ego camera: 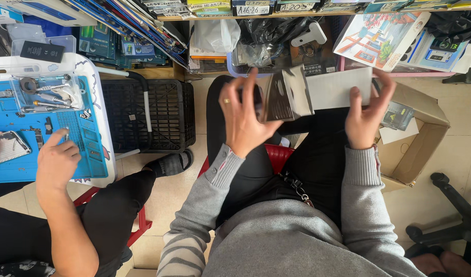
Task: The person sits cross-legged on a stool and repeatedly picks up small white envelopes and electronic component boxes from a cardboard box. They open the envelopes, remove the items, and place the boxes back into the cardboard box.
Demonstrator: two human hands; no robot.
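From the camera on my head, looking down over my lap, I held a small grey box (317, 92) in front of me, above my knees and just below the crowded shelf (307, 17). My left hand (245, 115) had its fingers (248, 84) spread wide and curled over the box's opened end, where a grey flap (292, 92) stood folded out; the thumb lay along the underside, so that hand was gripping the box at its open end. A ring (226, 101) sat on one finger of that hand. My right hand (366, 115) clasped the other end of the box, fingers wrapped over its top edge and thumb pressed on the near face, closed firmly on it. Both my sleeves were grey, the left one striped lower down. I sat on a red stool (271, 154), dark trousers under the box. To my right an open cardboard carton (425, 133) stood on the tiled floor (174, 190), with a small dark packet (397, 115) inside it, just beside my right hand. To my left a black plastic crate (143, 115) stood on the floor. Farther left another person's hand (56, 159) rested on a blue mat (51, 154) on a white table (104, 138), near a phone shell (7, 147) and a clear tray of tools (45, 92).
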